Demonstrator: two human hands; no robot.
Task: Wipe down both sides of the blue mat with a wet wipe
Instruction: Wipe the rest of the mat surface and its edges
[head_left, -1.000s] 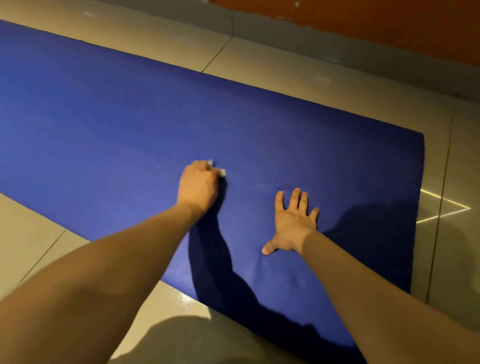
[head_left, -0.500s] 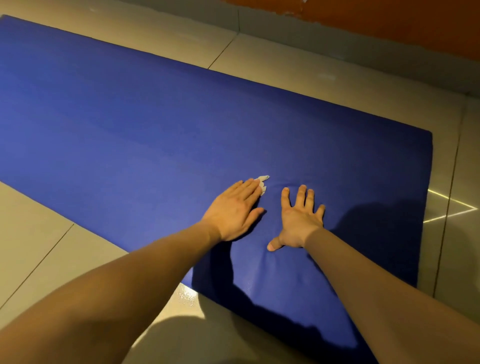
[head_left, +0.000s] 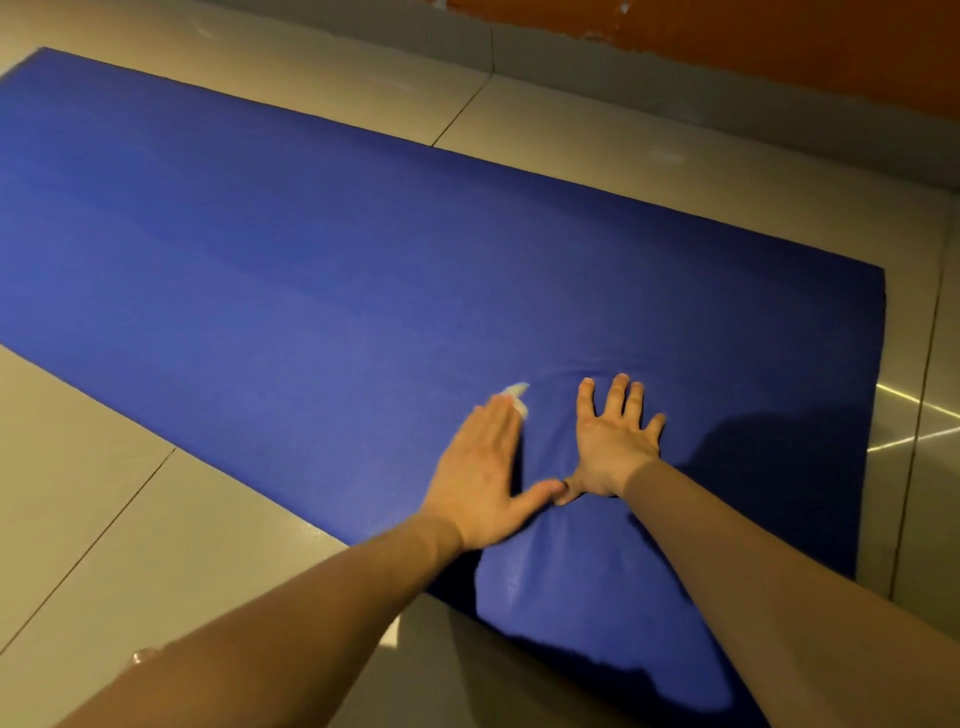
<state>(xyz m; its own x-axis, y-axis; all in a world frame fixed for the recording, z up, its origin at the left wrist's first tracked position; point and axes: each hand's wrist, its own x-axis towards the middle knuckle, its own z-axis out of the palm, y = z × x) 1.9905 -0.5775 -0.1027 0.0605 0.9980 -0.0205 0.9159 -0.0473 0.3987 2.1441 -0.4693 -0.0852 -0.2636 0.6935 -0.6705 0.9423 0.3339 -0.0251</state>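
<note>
The blue mat lies flat on the tiled floor, running from the upper left to the lower right. My left hand lies flat on the mat with straight fingers, pressing a small white wet wipe under its fingertips; only a corner of the wipe shows. My right hand rests flat on the mat just to the right, fingers spread. The two thumbs nearly touch. The mat puckers slightly around my right hand.
Beige floor tiles surround the mat. A grey skirting and an orange wall run along the far side. A bright streak of light falls on the floor past the mat's right end.
My left hand has gone from a curled fist around the wipe to flat fingers and slid right and toward me, close beside the right hand. The right hand has stayed planted.
</note>
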